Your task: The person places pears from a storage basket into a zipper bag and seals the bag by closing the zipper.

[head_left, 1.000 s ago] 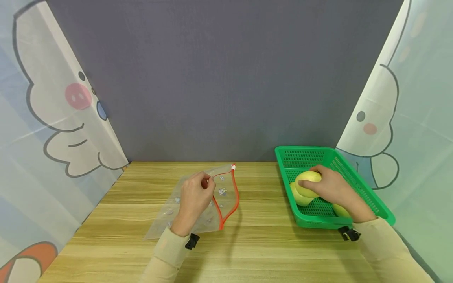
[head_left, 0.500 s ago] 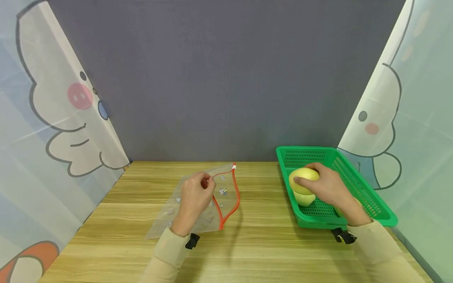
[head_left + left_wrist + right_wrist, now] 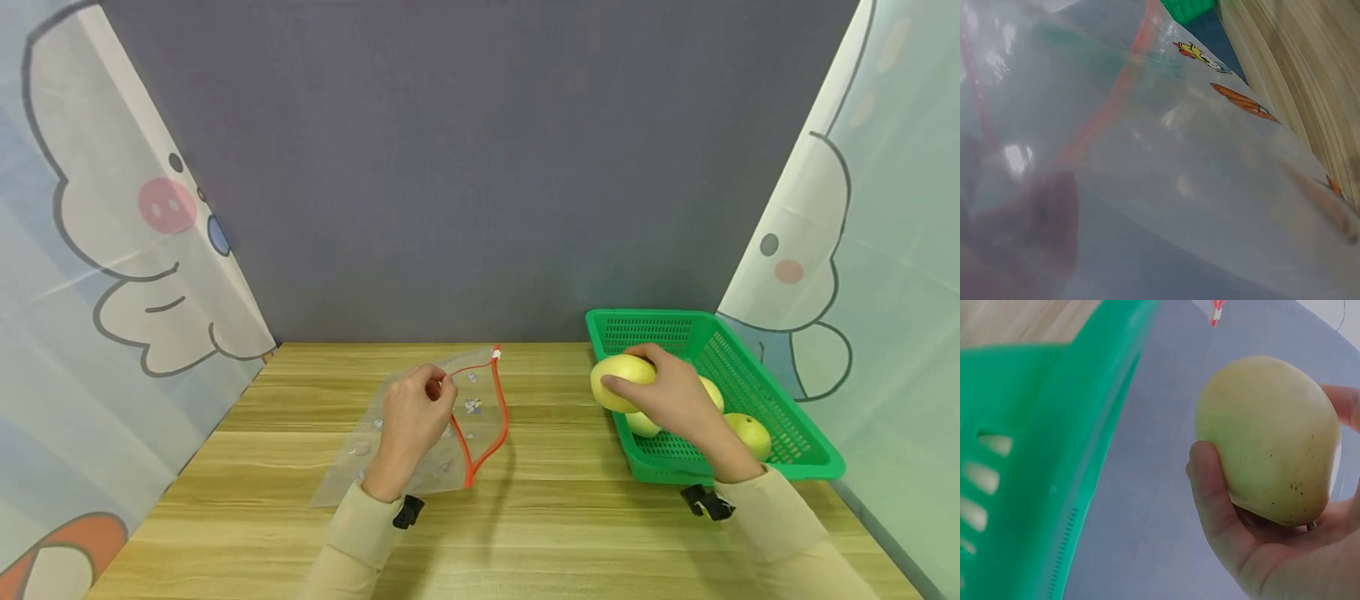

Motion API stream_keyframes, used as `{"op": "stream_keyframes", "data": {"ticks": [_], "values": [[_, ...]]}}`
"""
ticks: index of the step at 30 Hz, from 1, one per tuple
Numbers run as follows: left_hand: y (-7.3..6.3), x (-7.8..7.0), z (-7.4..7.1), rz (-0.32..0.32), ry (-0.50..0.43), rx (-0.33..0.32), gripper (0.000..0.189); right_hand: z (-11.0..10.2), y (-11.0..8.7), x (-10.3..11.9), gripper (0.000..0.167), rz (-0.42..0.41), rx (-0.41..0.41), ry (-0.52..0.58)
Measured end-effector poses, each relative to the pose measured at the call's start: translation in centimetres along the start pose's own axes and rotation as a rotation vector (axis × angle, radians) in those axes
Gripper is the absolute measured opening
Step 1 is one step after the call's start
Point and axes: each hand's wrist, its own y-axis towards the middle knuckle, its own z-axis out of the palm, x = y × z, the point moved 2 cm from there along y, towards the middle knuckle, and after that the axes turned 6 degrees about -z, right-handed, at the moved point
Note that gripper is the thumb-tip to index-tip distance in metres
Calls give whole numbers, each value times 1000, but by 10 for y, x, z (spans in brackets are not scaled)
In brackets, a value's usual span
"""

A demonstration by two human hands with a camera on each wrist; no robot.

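Observation:
My right hand (image 3: 667, 396) grips a yellow-green pear (image 3: 621, 382) over the left rim of the green basket (image 3: 652, 471). In the right wrist view the pear (image 3: 1266, 437) shows a short stem and dark specks, with thumb and fingers around its sides. My left hand (image 3: 416, 417) pinches the upper edge of a clear zip bag (image 3: 480, 425) with a red zip strip; its mouth gapes toward the right. The see-through plastic (image 3: 1179, 162) fills the left wrist view, blurring the fingers behind it. More pears (image 3: 750, 436) lie in the basket, partly hidden by my right arm.
The wooden table (image 3: 555, 525) spreads between the bag and the basket. A dark grey panel (image 3: 480, 175) stands along its back edge. Cartoon-printed curtains (image 3: 82, 350) hang on both sides.
My right hand has moved left with the pear, from above the basket's inside to over its left rim. Other pears in the basket have come into view. The left hand and bag have stayed put.

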Motion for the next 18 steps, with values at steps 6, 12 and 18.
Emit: {"op": "stream_keyframes", "data": {"ticks": [6, 12, 18], "values": [[0, 1, 0, 12, -11, -7, 12, 8, 1, 8, 65, -18, -13, 10], [-1, 1, -1, 21, -11, -12, 13, 16, 2, 14, 63, -44, -27, 32], [-1, 0, -1, 6, -12, -7, 12, 27, 2, 22, 60, -69, -47, 89]]}}
